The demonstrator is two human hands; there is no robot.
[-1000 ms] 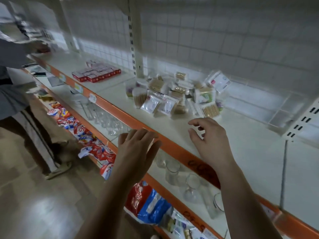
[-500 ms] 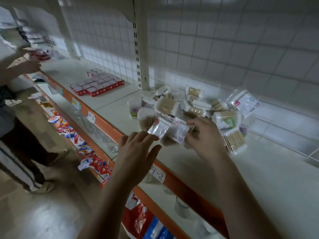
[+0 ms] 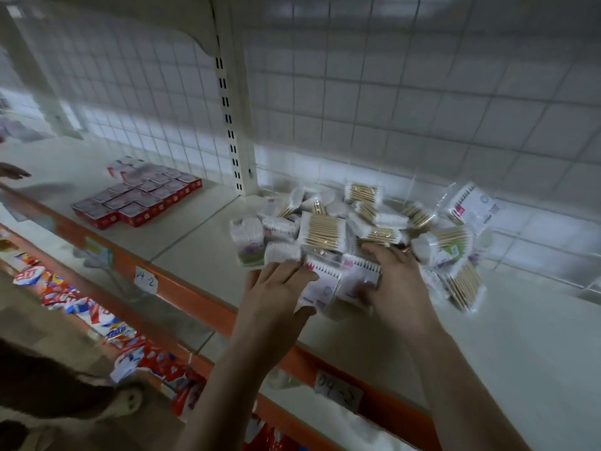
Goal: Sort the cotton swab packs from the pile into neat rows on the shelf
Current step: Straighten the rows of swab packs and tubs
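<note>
Head view. The left grip [image 3: 279,294] is laid on the left edge of a flat swab pack [image 3: 320,289]. Its fingers are stretched over the top and the thumb is tucked under the near edge, so the pack is judged to be pinched, though blur limits certainty. The right grip [image 3: 396,284] is curled round a second flat pack [image 3: 359,276] just beside the first, with the thumb on its face and the fingers behind.

Both packs sit at the near foot of the pile [image 3: 325,229]. The pile is heaped directly beyond the grips on the white shelf [image 3: 520,346], against the wire-grid back [image 3: 390,92]. No row of swab packs is seen, so sorting is judged barely begun. Bare shelf is available right of the right grip, and also between the left grip and the red boxes [image 3: 140,203] well off to its left.

Step in hand: two flat packs are to be drawn from the pile.
- Packs should be lifted clear, not dragged, since bundles leaned on them from behind could be toppled.
- Like packs should be kept together, with faces turned one way.
- Edges should be squared to the orange shelf lip [image 3: 195,299] nearer than the grips.
- The film looks slippery, so a firm hold across the width is advised.
</note>
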